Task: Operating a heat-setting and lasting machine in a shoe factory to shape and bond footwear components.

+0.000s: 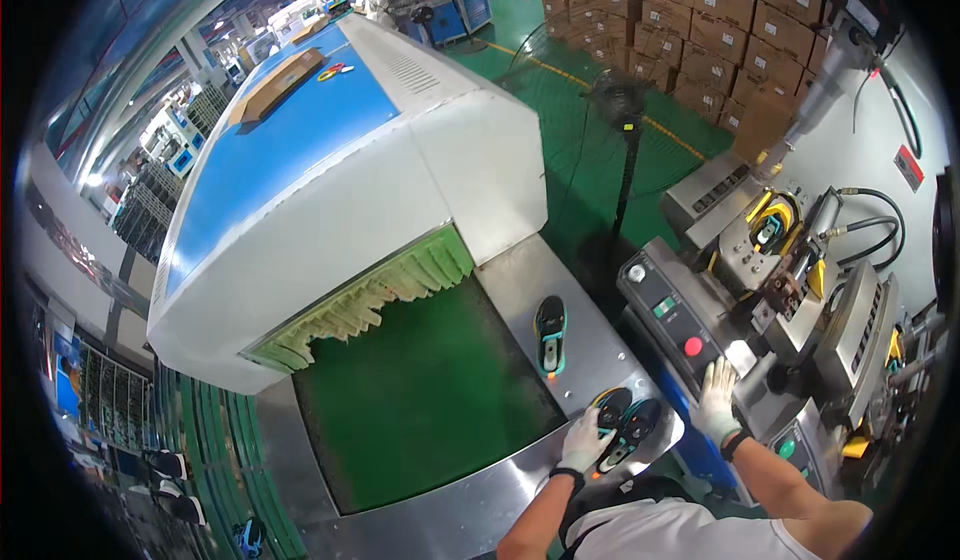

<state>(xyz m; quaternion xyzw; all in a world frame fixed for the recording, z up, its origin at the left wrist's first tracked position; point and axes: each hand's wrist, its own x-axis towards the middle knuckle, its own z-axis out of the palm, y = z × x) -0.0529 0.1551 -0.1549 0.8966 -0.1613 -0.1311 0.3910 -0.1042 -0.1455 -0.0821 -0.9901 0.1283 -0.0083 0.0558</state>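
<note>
Two gloved hands work at the outlet end of a large white and blue conveyor oven [330,160]. Left hand [583,442], in a white glove, rests palm-down on a pair of dark shoe soles [625,422] with teal and orange trim; the fingers lie spread over the nearer sole, pressing on it rather than closed around it. The pair lies side by side on the steel ledge [590,335] at the right of the green conveyor belt [420,390], near the ledge's front corner. A third sole [549,334] of the same kind lies alone farther up the same ledge, well apart from the pair and untouched.

Right hand [716,400], also in a white glove, with a dark band at the wrist, lies flat and open on the top of a grey pressing machine [800,300] to the right, just below the control panel [668,322] with its red button [692,346]. It grasps nothing.

Strip curtain [370,295], pale green, hangs ragged across the oven mouth above the belt. A black pedestal fan [618,100] stands on the green floor behind the ledge. Stacked cardboard boxes [690,20] line the far side. More shoes [170,480] sit on a rack at lower left.
</note>
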